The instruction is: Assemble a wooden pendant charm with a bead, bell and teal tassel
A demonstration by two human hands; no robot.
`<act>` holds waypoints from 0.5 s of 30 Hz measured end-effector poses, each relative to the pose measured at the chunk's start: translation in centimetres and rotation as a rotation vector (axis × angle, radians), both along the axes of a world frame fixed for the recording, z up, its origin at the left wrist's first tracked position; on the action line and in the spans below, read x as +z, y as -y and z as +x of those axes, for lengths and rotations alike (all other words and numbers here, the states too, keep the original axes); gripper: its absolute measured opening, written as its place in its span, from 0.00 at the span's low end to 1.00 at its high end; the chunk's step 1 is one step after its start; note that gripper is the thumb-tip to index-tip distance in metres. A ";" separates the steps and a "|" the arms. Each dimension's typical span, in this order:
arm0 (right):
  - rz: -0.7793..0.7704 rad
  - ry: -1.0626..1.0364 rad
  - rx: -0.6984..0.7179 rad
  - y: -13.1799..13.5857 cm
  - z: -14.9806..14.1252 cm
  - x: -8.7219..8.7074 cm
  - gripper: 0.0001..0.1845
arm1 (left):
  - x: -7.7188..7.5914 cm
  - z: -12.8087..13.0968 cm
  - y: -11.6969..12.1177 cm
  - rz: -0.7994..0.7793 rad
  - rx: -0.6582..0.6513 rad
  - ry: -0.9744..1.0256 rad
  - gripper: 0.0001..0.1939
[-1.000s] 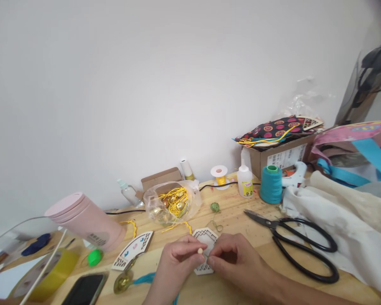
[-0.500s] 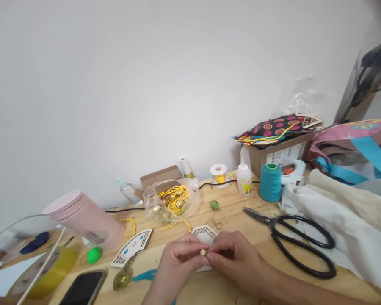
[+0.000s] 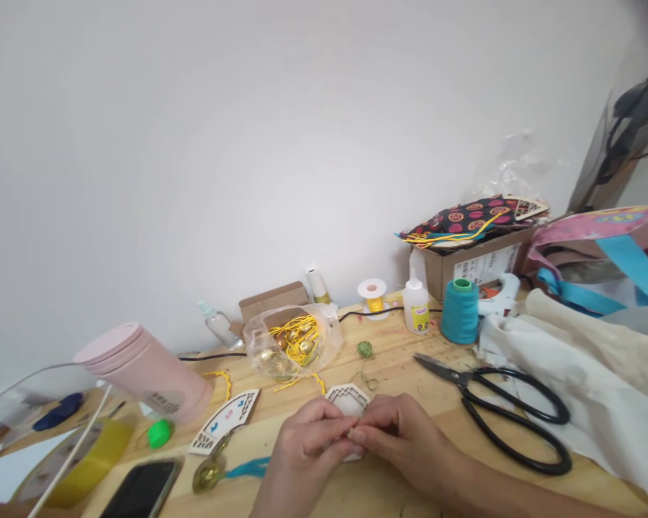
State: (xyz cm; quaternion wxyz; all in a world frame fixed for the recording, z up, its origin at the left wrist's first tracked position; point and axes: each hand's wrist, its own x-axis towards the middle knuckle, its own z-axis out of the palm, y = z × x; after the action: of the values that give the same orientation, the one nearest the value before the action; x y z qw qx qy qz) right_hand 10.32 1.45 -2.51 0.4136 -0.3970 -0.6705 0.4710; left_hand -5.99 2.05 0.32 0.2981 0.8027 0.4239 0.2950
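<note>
A pale fretwork wooden plaque [image 3: 350, 400] lies on the wooden table [image 3: 399, 374], mostly covered by my hands. My left hand [image 3: 307, 450] and my right hand [image 3: 402, 439] meet over it, fingertips pinched together at its middle. The small bead is hidden behind those fingers. A fan-shaped fretwork piece [image 3: 224, 421] lies left of my left hand. A gold bell with a blue tassel [image 3: 208, 475] sits below that piece. A small green yarn ball [image 3: 364, 350] with a loop of thread lies just beyond the plaque.
Large black-handled scissors [image 3: 497, 410] lie to the right, beside white cloth [image 3: 567, 381]. Further back stand a plastic bag of gold bells and yellow cord [image 3: 290, 342], a teal thread cone [image 3: 459, 311] and a glue bottle [image 3: 415, 306]. A pink flask [image 3: 145, 374] and a phone [image 3: 143, 489] are at left.
My fingertips have closed together over the plaque. The pale bead showing between them earlier is now out of sight. The blue tassel shows more fully below the bell.
</note>
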 end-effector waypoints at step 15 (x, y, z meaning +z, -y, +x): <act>0.023 -0.014 0.031 0.0 0.0 0.8 0.16 | -0.3 -0.4 0.2 0.395 -0.060 -0.174 0.12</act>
State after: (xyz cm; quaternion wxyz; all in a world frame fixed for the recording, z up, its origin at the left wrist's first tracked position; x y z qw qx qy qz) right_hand 10.27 1.44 -1.76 0.4155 -0.3783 -0.6790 0.4724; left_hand -6.41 1.83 0.04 0.1060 0.8802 0.3581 0.2929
